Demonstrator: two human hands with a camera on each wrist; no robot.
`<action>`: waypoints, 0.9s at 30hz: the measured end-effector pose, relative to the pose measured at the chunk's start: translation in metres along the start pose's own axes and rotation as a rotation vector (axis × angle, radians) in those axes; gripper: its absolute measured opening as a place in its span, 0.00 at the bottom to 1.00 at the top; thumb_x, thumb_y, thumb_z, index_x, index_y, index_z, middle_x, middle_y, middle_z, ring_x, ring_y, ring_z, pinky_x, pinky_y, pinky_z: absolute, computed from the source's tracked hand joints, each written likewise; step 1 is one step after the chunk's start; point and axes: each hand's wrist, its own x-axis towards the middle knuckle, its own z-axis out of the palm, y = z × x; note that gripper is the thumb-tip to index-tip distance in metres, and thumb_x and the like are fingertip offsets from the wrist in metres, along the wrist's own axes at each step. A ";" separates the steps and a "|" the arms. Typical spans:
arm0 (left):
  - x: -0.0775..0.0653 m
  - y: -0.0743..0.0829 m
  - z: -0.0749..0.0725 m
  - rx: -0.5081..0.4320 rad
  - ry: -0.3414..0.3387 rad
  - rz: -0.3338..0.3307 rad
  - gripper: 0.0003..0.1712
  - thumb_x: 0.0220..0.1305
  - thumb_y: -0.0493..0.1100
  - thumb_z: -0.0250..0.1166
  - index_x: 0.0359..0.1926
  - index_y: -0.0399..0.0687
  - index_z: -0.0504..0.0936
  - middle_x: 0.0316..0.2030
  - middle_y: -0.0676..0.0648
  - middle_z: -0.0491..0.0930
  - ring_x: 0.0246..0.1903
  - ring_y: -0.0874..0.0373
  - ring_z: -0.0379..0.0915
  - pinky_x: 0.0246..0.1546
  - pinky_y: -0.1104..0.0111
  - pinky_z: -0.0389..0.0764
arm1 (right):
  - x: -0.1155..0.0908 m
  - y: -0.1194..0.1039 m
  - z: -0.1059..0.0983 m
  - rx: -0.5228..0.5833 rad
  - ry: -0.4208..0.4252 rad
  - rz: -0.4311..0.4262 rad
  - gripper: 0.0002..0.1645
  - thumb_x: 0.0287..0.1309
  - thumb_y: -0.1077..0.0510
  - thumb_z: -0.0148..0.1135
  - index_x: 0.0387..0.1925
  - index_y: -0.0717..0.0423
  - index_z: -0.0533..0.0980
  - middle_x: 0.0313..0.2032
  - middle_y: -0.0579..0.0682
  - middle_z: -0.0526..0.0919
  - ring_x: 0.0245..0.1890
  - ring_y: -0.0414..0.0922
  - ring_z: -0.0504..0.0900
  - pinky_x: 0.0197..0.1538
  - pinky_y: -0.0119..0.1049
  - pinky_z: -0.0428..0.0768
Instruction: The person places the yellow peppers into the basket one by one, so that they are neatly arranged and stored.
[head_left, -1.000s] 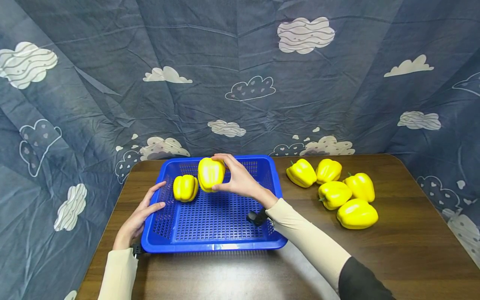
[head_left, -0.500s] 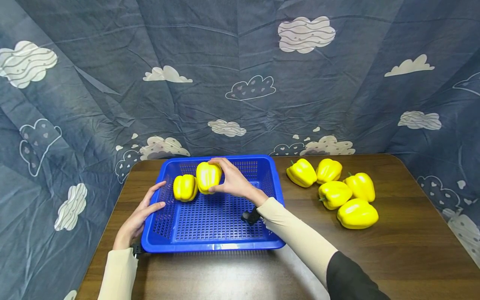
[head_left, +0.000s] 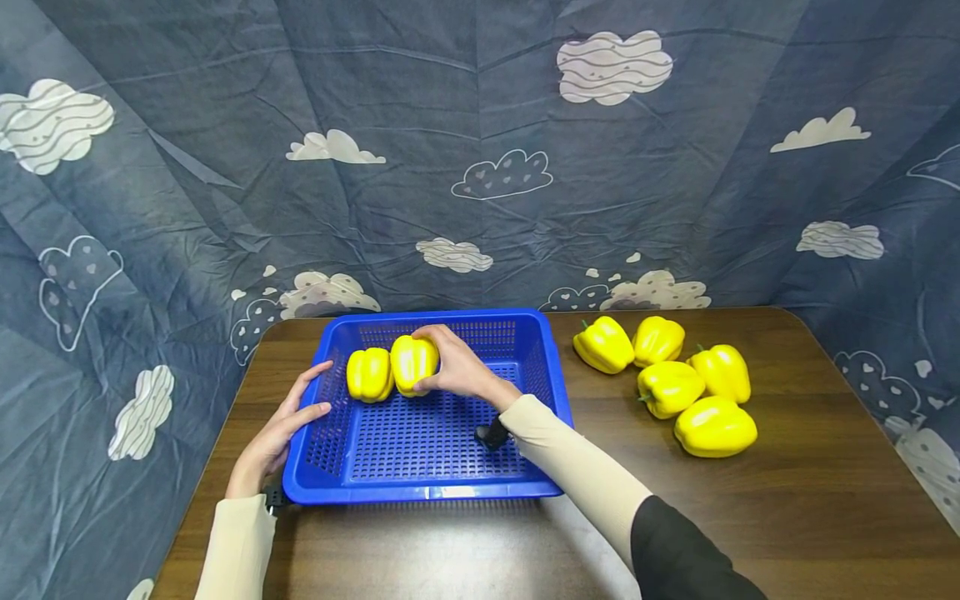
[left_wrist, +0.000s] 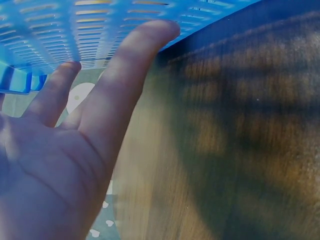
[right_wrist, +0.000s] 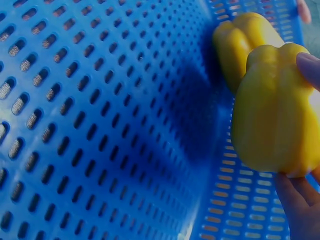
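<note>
A glossy yellow bell pepper (head_left: 413, 365) is gripped from its right side by my right hand (head_left: 454, 363), thumb in front and fingers behind. It is inside the blue plastic basket (head_left: 427, 493), close beside another yellow bell pepper (head_left: 367, 375). In the right wrist view the held bell pepper (right_wrist: 277, 112) overlaps the other bell pepper (right_wrist: 240, 42). My left hand (head_left: 276, 432) rests at the basket's left rim, thumb and index finger straight and spread. The left wrist view shows this left hand (left_wrist: 65, 150) palm-on, fingertips against the slotted wall (left_wrist: 115, 30).
Several more yellow bell peppers (head_left: 671, 389) lie grouped on the brown wooden table (head_left: 810, 483), right of the basket. A dark blue-grey curtain with white clouds (head_left: 480, 100) hangs behind the table. A small black device (head_left: 491, 434) is strapped at my right wrist.
My right hand has lowered the held bell pepper and moved it slightly left, up against the one in the basket. My left hand and the basket have stayed put.
</note>
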 end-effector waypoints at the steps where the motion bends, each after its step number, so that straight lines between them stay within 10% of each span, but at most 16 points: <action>1: 0.000 0.000 0.000 -0.001 -0.001 0.000 0.35 0.71 0.39 0.50 0.73 0.64 0.48 0.70 0.34 0.41 0.59 0.33 0.56 0.47 0.47 0.74 | 0.000 0.000 0.001 -0.003 -0.002 -0.004 0.44 0.35 0.60 0.79 0.57 0.62 0.68 0.57 0.57 0.71 0.57 0.51 0.69 0.62 0.40 0.65; 27: -0.001 0.001 0.001 0.008 0.000 0.003 0.35 0.71 0.40 0.50 0.73 0.64 0.48 0.70 0.34 0.40 0.59 0.34 0.57 0.48 0.47 0.74 | -0.008 0.002 0.016 -0.085 -0.092 0.020 0.47 0.38 0.58 0.79 0.60 0.61 0.65 0.60 0.58 0.65 0.62 0.53 0.63 0.65 0.46 0.59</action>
